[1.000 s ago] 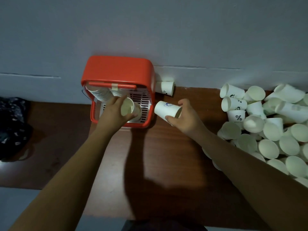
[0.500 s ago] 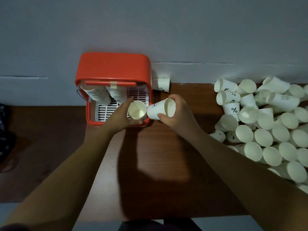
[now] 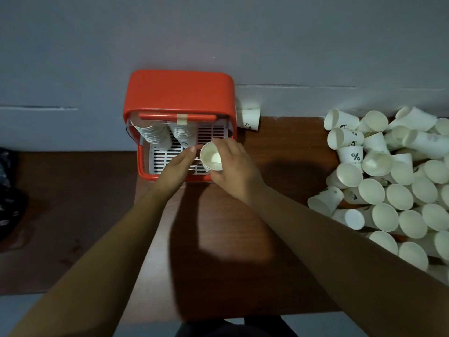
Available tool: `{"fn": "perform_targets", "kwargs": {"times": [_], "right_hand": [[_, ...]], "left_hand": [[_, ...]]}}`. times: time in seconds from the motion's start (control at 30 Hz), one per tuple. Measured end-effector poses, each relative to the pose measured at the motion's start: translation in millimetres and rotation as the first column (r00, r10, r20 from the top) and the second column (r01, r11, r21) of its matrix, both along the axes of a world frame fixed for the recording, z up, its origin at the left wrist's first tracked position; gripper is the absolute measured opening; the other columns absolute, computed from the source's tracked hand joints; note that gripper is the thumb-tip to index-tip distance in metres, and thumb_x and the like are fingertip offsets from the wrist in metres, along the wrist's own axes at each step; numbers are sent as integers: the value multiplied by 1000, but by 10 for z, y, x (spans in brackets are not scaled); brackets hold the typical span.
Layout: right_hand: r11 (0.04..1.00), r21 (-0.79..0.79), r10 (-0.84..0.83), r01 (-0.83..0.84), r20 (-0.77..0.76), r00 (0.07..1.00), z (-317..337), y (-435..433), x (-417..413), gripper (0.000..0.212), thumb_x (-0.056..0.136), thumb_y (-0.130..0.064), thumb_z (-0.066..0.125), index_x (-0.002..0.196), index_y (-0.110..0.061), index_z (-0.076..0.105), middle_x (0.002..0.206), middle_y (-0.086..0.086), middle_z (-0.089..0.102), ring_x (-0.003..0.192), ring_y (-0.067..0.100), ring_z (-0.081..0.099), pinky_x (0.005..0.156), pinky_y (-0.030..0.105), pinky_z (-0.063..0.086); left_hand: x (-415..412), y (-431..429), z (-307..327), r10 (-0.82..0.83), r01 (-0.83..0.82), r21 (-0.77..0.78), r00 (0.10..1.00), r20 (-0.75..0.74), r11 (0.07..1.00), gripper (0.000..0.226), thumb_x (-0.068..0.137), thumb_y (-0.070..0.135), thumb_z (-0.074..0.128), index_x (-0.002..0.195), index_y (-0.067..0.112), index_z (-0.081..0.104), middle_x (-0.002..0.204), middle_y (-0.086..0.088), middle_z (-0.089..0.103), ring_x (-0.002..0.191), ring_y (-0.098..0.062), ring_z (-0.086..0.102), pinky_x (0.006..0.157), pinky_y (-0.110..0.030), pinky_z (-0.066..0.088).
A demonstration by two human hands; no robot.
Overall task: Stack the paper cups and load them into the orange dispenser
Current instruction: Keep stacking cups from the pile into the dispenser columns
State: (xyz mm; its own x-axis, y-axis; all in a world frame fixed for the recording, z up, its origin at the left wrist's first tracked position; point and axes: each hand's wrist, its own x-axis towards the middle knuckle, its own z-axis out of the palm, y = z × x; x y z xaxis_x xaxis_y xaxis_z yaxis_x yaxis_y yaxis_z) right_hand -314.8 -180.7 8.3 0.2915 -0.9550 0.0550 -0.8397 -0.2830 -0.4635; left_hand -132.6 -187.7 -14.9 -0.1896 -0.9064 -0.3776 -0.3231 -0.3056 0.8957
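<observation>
- Grey wall backs a dark wooden table, and the orange dispenser stands pushed up against that wall, probably so it stays put while cups are pressed in.
- 2 columns of nested cups hang from the dispenser's top on the left and middle, above a white slotted tray; the slot on the right looks unfilled, which would explain why both hands work on that side.
- Her or his right hand curls its fingers around a short stack of paper cups, mouth tilted toward the camera, held just over the tray's right front corner.
- Opposite it, the left hand lies with fingers stretched out and loose, fingertips near the stack's rim; whether they touch it is hard to tell in this dim light.
- 1 stray cup lies on its side beside the dispenser, against the wall.
- Off to the right, well apart, a big heap of loose cups waits within the right arm's reach, so most of the job appears undone.
</observation>
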Motion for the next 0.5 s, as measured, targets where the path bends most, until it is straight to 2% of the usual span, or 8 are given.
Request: {"fn": "perform_targets", "kwargs": {"times": [0.07,0.17,0.2,0.27,0.33,0.43,0.5], "right_hand": [[997,80,18,-18,2,1000,-74,-48,16,73,77,-23,70,143,-11,41,140,9,47,124,31,46,100,47,44],[989,135,-63,52,77,995,-159,-83,13,73,85,-22,70,148,-8,35,147,11,45,135,28,41,110,42,39],[984,151,-112,96,102,988,-175,-77,14,74,86,-23,71,149,-8,34,147,12,46,135,27,42,110,38,39],[966,203,-199,162,176,964,-203,-60,22,78,83,-23,75,149,-9,35,149,10,44,135,25,43,107,29,35],[955,233,-234,183,213,949,-238,-51,38,82,80,-22,79,148,-10,36,152,8,41,137,23,39,105,22,28],[945,255,-258,205,197,946,-251,-63,68,87,77,-23,82,149,-12,34,152,7,40,137,23,39,104,23,31],[937,279,-271,212,194,943,-252,-60,73,90,76,-26,83,149,-11,33,151,8,41,135,23,41,106,29,36]], "left_hand": [[-13,-8,-22,5,-5,-13,999,-37,1000,49,99,66,37,134,41,59,134,18,62,127,0,54,111,-35,39],[-25,-22,-51,-26,25,-27,998,-54,999,37,101,40,55,138,35,56,131,16,62,115,7,59,93,-16,46],[-22,-37,-72,-56,55,-45,998,-31,997,40,99,34,60,139,34,55,132,13,62,114,5,61,90,-14,48],[2,-62,-126,-82,82,-84,997,4,993,46,96,27,66,140,32,54,133,12,62,115,-1,63,93,-18,51],[26,-92,-150,-105,113,-140,992,65,984,47,94,23,68,139,31,55,131,13,63,114,1,61,96,-18,48],[35,-116,-142,-138,160,-175,982,133,972,46,95,22,67,138,29,56,127,18,61,110,12,57,88,-4,41],[40,-122,-154,-126,157,-173,976,176,972,47,95,24,67,140,28,54,126,17,60,109,8,57,88,-5,41]]}}
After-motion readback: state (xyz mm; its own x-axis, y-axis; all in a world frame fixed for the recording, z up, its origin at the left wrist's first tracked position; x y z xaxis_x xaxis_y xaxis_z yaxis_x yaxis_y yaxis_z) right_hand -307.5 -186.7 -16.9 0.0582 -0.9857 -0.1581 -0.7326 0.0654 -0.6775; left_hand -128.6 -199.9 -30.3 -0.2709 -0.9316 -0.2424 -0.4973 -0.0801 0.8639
